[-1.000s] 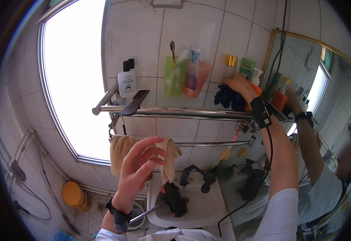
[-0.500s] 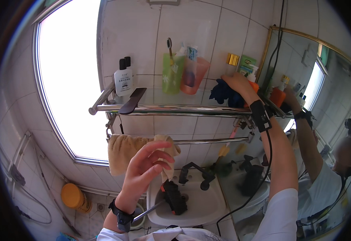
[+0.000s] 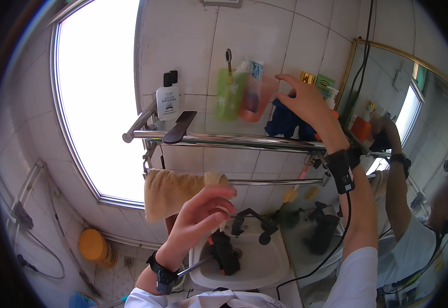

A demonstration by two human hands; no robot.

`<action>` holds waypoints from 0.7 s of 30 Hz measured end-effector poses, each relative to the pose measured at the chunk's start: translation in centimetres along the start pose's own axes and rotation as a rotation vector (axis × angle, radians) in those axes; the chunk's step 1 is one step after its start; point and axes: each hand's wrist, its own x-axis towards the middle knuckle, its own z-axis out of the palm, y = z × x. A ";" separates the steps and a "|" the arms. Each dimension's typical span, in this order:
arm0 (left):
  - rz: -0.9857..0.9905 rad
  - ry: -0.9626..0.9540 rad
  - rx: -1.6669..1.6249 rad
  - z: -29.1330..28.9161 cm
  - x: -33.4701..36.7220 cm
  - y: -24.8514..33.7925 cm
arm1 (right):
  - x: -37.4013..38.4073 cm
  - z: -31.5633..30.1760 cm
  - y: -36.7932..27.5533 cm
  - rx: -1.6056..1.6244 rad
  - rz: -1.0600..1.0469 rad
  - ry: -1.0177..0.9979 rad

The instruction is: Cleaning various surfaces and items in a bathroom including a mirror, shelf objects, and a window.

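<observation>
My right hand [image 3: 308,105] is over the right part of the metal wall shelf [image 3: 224,137], fingers apart. Its fingertips are at the rim of a pink cup [image 3: 267,95]; whether they touch it I cannot tell. Beneath the palm lies a crumpled dark blue cloth [image 3: 279,122]. A toothpaste tube [image 3: 255,72] stands at the pink cup, beside a green cup [image 3: 225,102] with a toothbrush [image 3: 229,64]. Lower down, my left hand [image 3: 198,215] hangs with loosely bent fingers and holds nothing. Just behind it are a beige towel [image 3: 167,192] and the sink [image 3: 270,267].
White bottles [image 3: 168,102] and a dark comb-like handle [image 3: 180,128] occupy the shelf's left end. A gold-capped item [image 3: 307,77] and a green box [image 3: 325,82] stand near the mirror [image 3: 383,77]. A black brush [image 3: 225,254] lies in the sink below a black faucet [image 3: 257,220].
My right hand has lifted off the dark blue cloth and shifted left toward the pink cup, its fingers spreading. The left hand keeps nearly the same pose. The whole view has shifted slightly.
</observation>
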 end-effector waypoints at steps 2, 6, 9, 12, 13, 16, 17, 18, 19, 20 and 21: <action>0.000 -0.041 0.027 0.1 -0.2 -0.3 | 1.2 1.7 1.1 -0.015 -0.098 -0.033; -0.010 -0.046 0.014 -0.4 -1.5 -0.2 | 1.7 2.2 0.9 0.057 -0.079 0.012; -0.092 -0.058 0.050 -0.5 -2.4 0.5 | -0.2 -1.8 0.0 0.133 -0.118 0.110; -0.040 -0.074 0.057 -1.1 -2.0 0.4 | -3.4 -5.6 -1.0 0.214 -0.180 0.104; -0.020 -0.040 0.028 -1.4 -2.2 0.3 | -4.6 -6.5 -1.7 0.266 -0.207 0.045; 0.140 0.035 0.061 -1.3 -1.5 0.5 | -8.1 -7.1 -3.3 0.442 -0.242 -0.091; 0.287 0.057 0.117 -0.9 -0.8 0.5 | -9.2 -7.1 -3.7 0.518 -0.278 -0.184; 0.271 0.063 0.110 -0.7 -0.3 0.4 | -10.3 -6.8 -4.2 0.523 -0.264 -0.196; 0.221 0.002 0.059 -0.6 0.0 0.5 | -11.2 -6.1 -5.0 0.548 -0.279 -0.285; 0.176 -0.068 0.004 -0.4 0.1 0.5 | -12.0 -5.5 -5.9 0.567 -0.294 -0.367; 0.163 -0.055 0.004 -0.3 -0.3 0.4 | -12.6 -4.4 -6.6 0.580 -0.289 -0.379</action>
